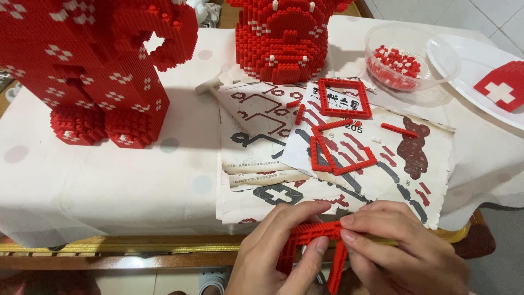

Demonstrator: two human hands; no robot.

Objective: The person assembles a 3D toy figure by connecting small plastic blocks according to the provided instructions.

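Both hands, left hand and right hand, pinch a red brick frame at the table edge.

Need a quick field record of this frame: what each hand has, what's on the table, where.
left hand: pinches the red brick frame piece at the table's near edge
right hand: pinches the same piece from the right
instruction sheets: spread flat, mid-table
loose red frames: two, lying on the sheets
large red brick figure: far left, standing
second red brick build: top centre
clear bowl: top right, holds small red and white bricks
white plate: far right, carries a red block with a white cross
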